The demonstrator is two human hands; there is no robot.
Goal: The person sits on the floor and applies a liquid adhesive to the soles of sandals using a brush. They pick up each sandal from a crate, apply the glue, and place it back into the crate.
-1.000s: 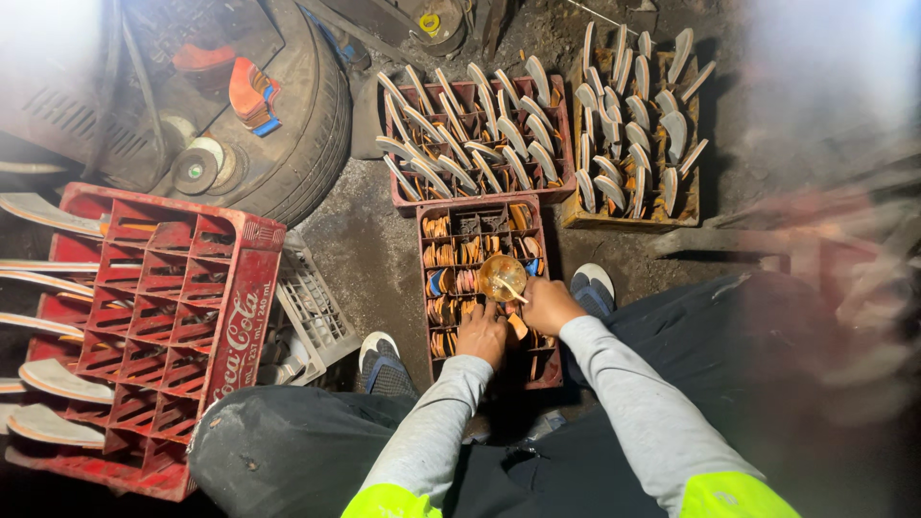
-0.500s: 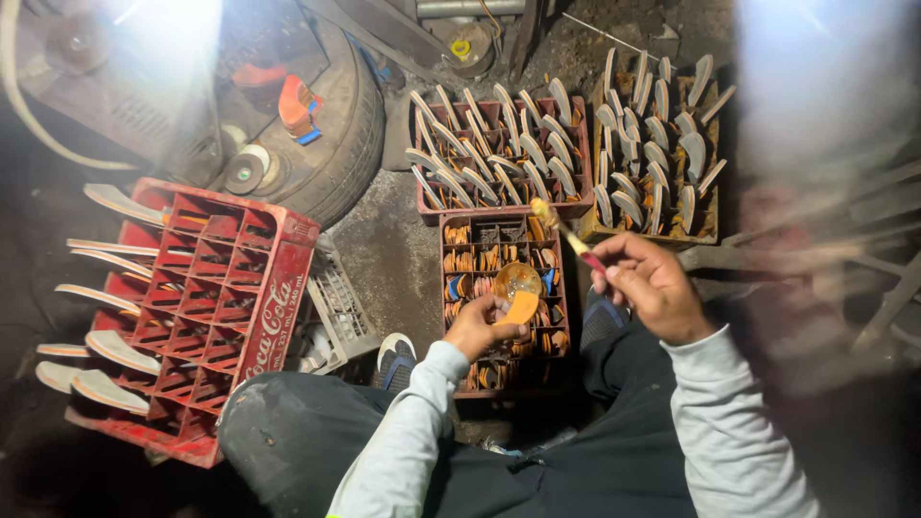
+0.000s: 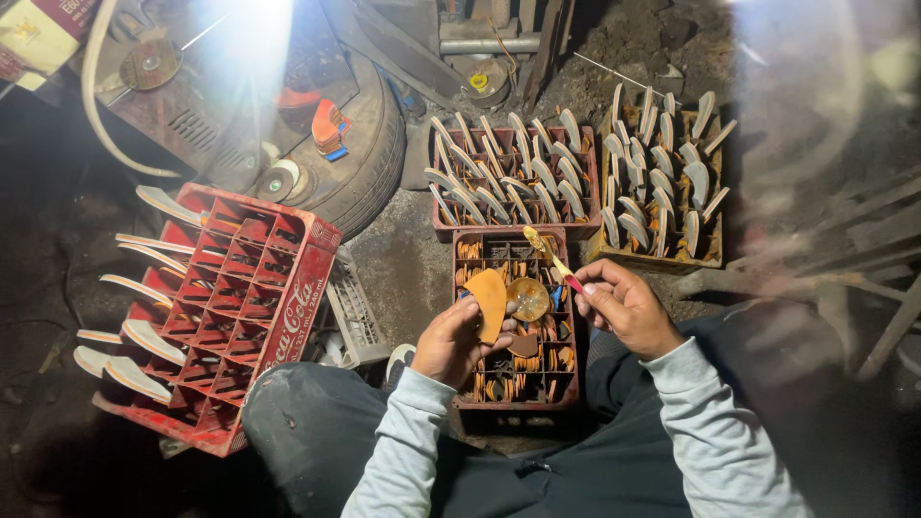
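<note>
The left hand grips a flat orange piece beside a small round tin; the right hand pinches a thin brush angled up over a dark red crate of orange pieces; beyond stand two crates of pale curved blades; a bright red crate sits to the left on the floor, near a tyre; glare blurs the right edge.

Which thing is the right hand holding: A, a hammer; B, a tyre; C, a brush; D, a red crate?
C: the right hand pinches a thin brush by its handle, its tip raised over the small crate, while the left hand holds an orange piece.
</note>
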